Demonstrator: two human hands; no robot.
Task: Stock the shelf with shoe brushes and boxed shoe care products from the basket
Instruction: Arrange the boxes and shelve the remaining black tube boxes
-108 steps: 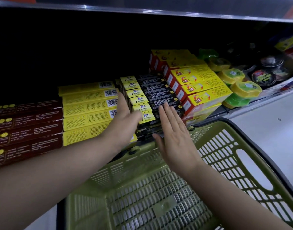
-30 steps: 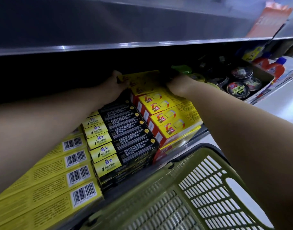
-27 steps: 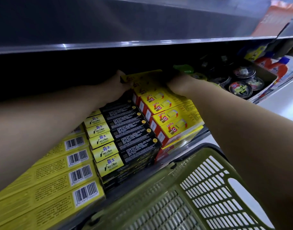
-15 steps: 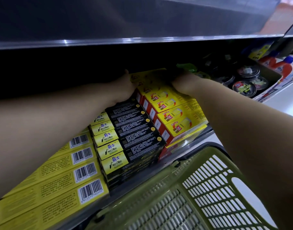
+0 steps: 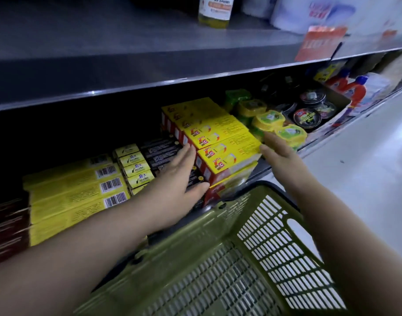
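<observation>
Yellow and red boxes (image 5: 220,142) are stacked in a row on the lower shelf. My left hand (image 5: 177,176) lies flat with straight fingers against the left side of the front boxes, over the black and yellow boxes (image 5: 149,160). My right hand (image 5: 279,153) is open, its fingers touching the right end of the front yellow and red box. The green basket (image 5: 229,258) stands below the shelf edge, and I see no goods in the part of it that shows.
Long yellow barcoded boxes (image 5: 77,190) and dark red boxes (image 5: 6,226) fill the shelf's left. Yellow-green round tubs (image 5: 268,119) and black tins (image 5: 307,117) sit to the right. An upper shelf (image 5: 149,65) overhangs closely. Pale floor (image 5: 366,167) lies on the right.
Both hands have drawn back from deep at the rear of the yellow and red stack to its front end. The view has pulled back and up.
</observation>
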